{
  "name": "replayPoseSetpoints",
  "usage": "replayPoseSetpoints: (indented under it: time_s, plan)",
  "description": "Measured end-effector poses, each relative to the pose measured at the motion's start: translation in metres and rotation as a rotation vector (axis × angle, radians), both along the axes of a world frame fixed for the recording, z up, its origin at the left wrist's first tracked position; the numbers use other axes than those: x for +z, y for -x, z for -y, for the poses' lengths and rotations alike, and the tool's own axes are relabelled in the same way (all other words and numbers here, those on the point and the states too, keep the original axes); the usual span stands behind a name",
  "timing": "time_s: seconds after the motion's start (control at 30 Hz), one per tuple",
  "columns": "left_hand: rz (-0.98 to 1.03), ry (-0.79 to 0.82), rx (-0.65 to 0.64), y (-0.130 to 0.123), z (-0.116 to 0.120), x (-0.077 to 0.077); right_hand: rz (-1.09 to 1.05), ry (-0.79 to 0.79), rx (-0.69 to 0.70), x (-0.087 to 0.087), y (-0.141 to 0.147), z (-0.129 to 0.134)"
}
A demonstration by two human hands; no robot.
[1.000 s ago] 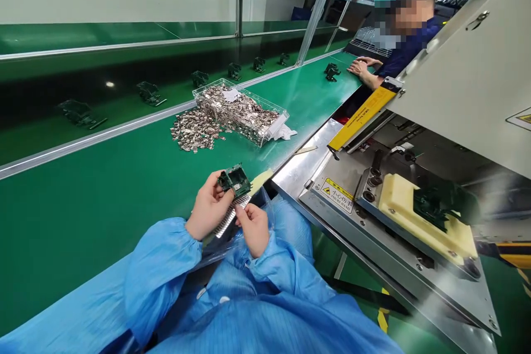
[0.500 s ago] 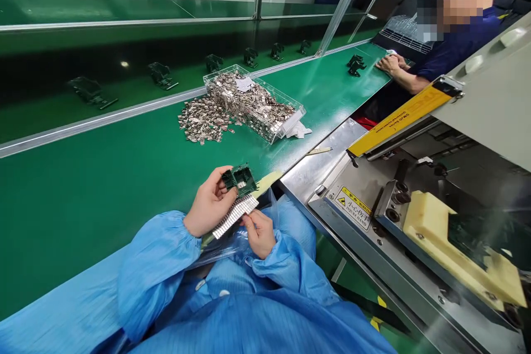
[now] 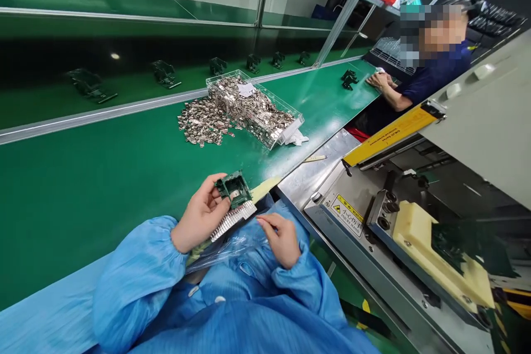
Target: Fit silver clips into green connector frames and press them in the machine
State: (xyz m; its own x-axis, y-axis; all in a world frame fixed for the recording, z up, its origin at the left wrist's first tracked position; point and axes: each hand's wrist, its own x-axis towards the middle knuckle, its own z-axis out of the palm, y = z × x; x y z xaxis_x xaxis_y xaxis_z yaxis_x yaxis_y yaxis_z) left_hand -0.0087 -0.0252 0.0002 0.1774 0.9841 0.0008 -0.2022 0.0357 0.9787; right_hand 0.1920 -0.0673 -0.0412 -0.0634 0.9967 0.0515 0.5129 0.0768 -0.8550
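Closest to me, my left hand point(image 3: 199, 215) is curled around a small dark green part point(image 3: 234, 189), with thumb and fingers closed on its sides. The same hand has a strip of small silvery pieces point(image 3: 233, 220) held just under the part, slanting down toward my lap. My right hand point(image 3: 282, 237) is apart from both, fingers loosely extended and lying over a clear plastic bag point(image 3: 224, 248) on my blue sleeves; I see nothing gripped in it. A pale yellowish strip point(image 3: 264, 188) lies at the tabletop's near edge, just beyond the green part.

To my right stands a steel machine bed point(image 3: 332, 177) with a yellow warning label point(image 3: 347, 209) and a cream-coloured block point(image 3: 435, 254) carrying a dark green piece, blurred. A yellow bar point(image 3: 390, 134) runs along the machine's upper side.

Further out on the green tabletop point(image 3: 103, 177) sits a clear tray point(image 3: 271, 141) heaped with small metal clips, and a loose pile of the same clips point(image 3: 203, 120) lies just beside it to the left. A white scrap point(image 3: 296, 138) rests against the tray's near right corner.

Beyond that, a row of dark fixtures point(image 3: 164, 73) stands along the far belt behind a metal rail. At the far right another person's hands point(image 3: 379, 80) rest on the tabletop near a dark part point(image 3: 348, 78).
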Motion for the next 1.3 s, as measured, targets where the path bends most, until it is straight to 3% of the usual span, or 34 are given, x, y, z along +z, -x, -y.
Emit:
replayPoseSetpoints:
  time_s: [0.13, 0.23, 0.43, 0.73, 1.03, 1.17, 1.3]
  plan:
    - [-0.083, -0.049, -0.018, -0.001, 0.008, -0.003, -0.23, -0.259, -0.114, 0.043, 0.009, 0.002]
    - [-0.092, -0.076, -0.028, -0.001, 0.01, -0.005, -0.307, -0.316, -0.126, 0.056, 0.028, -0.004]
    - [-0.053, -0.15, -0.083, -0.003, 0.01, -0.001, -0.261, -0.328, -0.154, 0.054, 0.054, -0.019]
    - [-0.178, -0.176, -0.087, 0.0, 0.011, 0.001, -0.173, -0.274, -0.158, 0.054, 0.056, -0.025]
    - [-0.08, -0.146, -0.129, 0.001, 0.006, 0.006, -0.628, -0.005, -0.142, 0.043, 0.053, -0.036]
    - [-0.075, -0.096, -0.139, 0.006, 0.004, 0.012, -0.58, -0.104, 0.023, 0.053, 0.036, -0.026]
    - [-0.252, -0.106, -0.261, 0.006, 0.014, 0.033, -0.343, -0.335, 0.195, 0.075, 0.012, -0.006]
